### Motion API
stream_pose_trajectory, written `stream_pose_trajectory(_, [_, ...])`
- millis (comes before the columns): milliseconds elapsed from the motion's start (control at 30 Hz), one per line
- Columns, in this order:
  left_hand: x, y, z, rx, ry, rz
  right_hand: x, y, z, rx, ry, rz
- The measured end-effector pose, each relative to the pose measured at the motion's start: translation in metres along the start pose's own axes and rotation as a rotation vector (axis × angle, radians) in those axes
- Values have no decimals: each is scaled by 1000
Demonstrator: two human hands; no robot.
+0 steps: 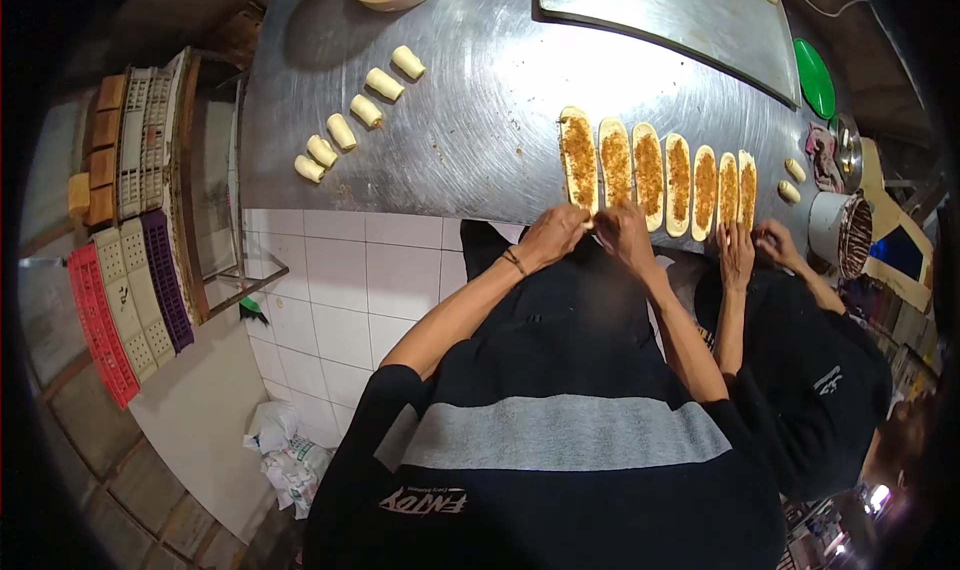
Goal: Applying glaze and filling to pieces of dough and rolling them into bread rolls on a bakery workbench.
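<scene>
Long flat dough strips topped with a brown crumbly filling lie side by side on the metal table. At the near end of the leftmost dough strip (578, 160), my left hand (553, 236) and my right hand (625, 233) are close together. Their fingers are closed on that end, where a bit of pale dough shows between them. My right fingers partly cover the near end of the second dough strip (615, 160). Rolled dough pieces (367, 111) lie in a slanting row on the left, apart from my hands.
Close on my right, a co-worker's hands (737, 253) are at the rightmost strips. A large tray (665, 10) sits at the far right of the metal table (470, 160). A white bucket (827, 225) and green plate (815, 78) stand right; crates (103, 310) stand left.
</scene>
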State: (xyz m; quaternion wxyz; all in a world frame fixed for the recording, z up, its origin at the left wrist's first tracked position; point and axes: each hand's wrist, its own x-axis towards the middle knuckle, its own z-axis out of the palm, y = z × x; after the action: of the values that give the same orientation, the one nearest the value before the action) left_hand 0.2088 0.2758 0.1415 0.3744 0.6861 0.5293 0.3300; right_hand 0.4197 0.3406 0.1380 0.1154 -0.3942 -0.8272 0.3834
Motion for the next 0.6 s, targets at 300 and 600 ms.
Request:
stream_pose_trajectory(300, [25, 4, -19, 161, 122, -268, 46, -26, -24, -305, 52, 33])
stream_pose_trajectory(600, [5, 12, 1, 82, 126, -77, 21, -6, -8, -260, 115, -195])
